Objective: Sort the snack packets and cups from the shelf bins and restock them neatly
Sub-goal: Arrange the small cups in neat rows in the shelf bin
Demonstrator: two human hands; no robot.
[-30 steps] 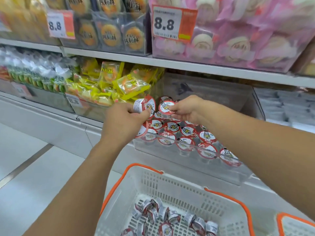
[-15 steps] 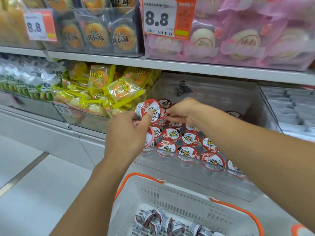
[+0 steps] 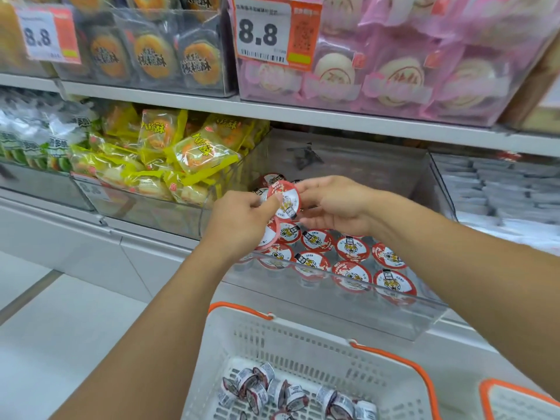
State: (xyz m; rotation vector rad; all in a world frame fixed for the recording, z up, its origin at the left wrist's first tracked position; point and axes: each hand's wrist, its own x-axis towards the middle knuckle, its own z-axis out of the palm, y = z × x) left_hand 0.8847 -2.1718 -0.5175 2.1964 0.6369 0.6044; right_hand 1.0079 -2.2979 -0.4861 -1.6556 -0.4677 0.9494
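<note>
**Both hands on one cup above the bin's tidy rows**

At the left of the frame, yellow snack packets (image 3: 194, 153) lie heaped in their own clear bin, kept apart from the cups by the bin wall. Just left of centre, the left hand (image 3: 239, 219) has its grip closed round a small stack of cups, a second red-rimmed lid (image 3: 268, 234) poking out below the fingers; this looks like a way to keep spares ready while one is placed at a time. At centre, the tilted cup (image 3: 285, 200) sits between both hands, lid facing the camera, probably being turned so its print matches the others. Right of centre, the right hand (image 3: 336, 204) pinches that cup's far edge, its grip closed on it. Below and to the right, the clear cup bin (image 3: 348, 316) holds cups (image 3: 351, 253) standing lid-up in rows, front filled first. At bottom centre, the white basket (image 3: 263, 341) holds more cups lying loose, likely the stock still to go in.
</note>
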